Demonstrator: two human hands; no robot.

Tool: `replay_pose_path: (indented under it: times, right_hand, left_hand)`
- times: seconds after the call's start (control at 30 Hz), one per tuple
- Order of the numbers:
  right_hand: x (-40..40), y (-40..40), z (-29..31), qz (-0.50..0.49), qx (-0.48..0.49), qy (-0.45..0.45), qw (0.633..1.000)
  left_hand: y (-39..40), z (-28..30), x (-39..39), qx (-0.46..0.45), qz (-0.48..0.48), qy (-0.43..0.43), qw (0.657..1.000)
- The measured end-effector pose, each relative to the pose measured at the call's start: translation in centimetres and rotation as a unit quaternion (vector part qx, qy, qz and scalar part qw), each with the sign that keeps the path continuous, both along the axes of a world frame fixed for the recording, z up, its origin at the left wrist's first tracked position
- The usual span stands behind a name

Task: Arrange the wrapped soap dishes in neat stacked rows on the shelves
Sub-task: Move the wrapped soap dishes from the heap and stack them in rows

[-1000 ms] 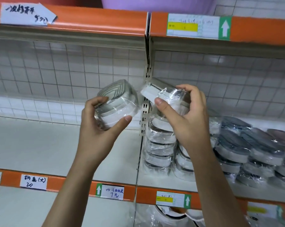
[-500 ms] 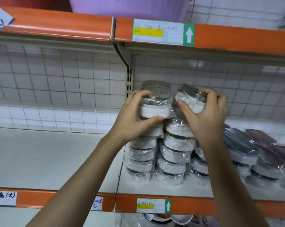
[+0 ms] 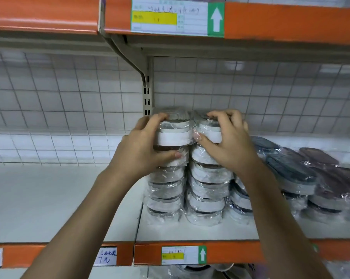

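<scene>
While the left hand (image 3: 144, 150) curls round the top soap dish (image 3: 175, 134) of the left stack (image 3: 166, 190), thumb low on its front and fingers over the lid, the right hand (image 3: 228, 141) grips the dish (image 3: 207, 131) crowning the next stack (image 3: 207, 190) the same way. Both stacks stand on the white shelf (image 3: 190, 231), with darker wrapped dishes (image 3: 291, 172) leaning further right. These dishes look light and stiff, but their film is probably slippery, so holding the 2 rims from the sides should serve best.
</scene>
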State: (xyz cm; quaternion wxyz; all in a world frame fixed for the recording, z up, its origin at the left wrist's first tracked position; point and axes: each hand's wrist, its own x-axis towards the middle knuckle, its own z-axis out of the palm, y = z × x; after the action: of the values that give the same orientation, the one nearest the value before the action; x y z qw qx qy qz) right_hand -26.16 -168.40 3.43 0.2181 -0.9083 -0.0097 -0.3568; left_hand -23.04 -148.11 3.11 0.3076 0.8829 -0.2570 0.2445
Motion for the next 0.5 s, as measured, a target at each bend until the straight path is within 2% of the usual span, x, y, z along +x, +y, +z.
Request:
replay_pose_path:
  times: [0.1, 0.33, 0.5]
  right_hand:
    - [-0.1, 0.1, 0.0, -0.004, -0.005, 0.001, 1.000]
    - [-0.5, 0.4, 0.5, -0.041, -0.009, 0.034, 0.999]
    - [-1.9, 0.6, 1.4, -0.045, -0.049, 0.077, 0.995]
  left_hand:
    - [-0.2, -0.2, -0.2, 0.000, 0.029, -0.005, 1.000]
    - [0.4, 0.6, 0.7, 0.019, -0.029, 0.020, 0.999]
    - [1.0, 0.9, 0.6, 0.008, -0.055, 0.026, 0.998]
